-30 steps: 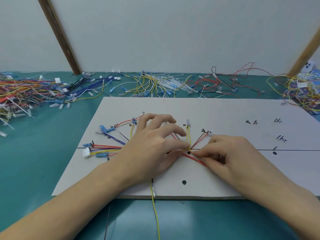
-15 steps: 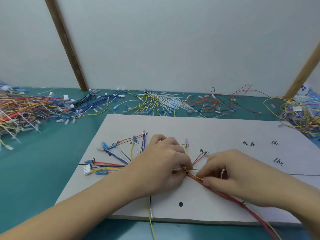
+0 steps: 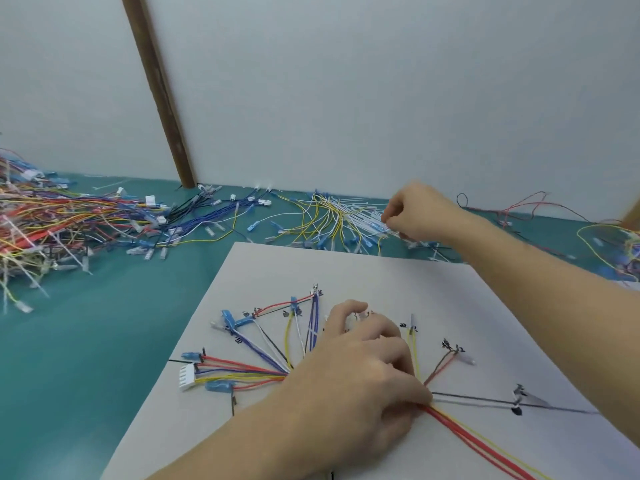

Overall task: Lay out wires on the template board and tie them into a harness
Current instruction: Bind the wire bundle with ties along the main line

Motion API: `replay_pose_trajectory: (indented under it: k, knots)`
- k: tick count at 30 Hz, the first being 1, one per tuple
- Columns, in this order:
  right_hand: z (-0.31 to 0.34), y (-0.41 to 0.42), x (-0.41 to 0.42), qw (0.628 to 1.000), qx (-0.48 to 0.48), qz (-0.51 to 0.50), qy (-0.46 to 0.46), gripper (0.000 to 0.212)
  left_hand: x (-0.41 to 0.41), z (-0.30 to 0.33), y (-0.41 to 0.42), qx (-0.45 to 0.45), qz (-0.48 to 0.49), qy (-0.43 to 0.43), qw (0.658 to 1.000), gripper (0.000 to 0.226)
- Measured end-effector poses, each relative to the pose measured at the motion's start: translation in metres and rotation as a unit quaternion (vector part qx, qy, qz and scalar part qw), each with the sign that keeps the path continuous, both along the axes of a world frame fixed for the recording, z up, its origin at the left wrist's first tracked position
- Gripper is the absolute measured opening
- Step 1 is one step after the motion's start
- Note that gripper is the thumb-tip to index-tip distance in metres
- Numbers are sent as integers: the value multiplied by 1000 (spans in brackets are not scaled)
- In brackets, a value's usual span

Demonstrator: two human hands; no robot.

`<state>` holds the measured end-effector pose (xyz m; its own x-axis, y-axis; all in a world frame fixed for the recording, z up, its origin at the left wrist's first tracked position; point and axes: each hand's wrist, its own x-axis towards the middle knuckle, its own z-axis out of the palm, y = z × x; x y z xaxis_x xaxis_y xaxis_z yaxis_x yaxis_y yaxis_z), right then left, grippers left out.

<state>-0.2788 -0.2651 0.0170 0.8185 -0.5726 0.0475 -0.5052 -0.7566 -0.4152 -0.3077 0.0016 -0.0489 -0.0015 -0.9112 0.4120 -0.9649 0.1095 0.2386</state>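
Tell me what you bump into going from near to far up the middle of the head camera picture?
Left hand pressing the wire bundle on the template board → far edge of the board → teal table → right hand at the white cable ties → wall.

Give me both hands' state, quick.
Left hand: pressing the wire bundle onto the template board.
Right hand: pinching in the white cable ties.
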Motion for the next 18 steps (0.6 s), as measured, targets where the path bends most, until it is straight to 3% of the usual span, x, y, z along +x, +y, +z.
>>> replay_pose_trajectory:
  k: [4,7,9,18]
  knots:
    - [-9,-29,48,998,-39,-44,-19,22,0,-6,-5,-15,-9,-28,999,22]
    - [-21,-40,66,995,-66,-56,42,17,1,-11,-8,-28,-2,-38,999,19]
    - [-29,-44,73,993,-74,-51,82,29,1,-12,-9,-32,3,-46,998,19]
    - [-30,-53,75,994,-27,-56,94,21,1,-11,-10,-46,16,-54,997,22]
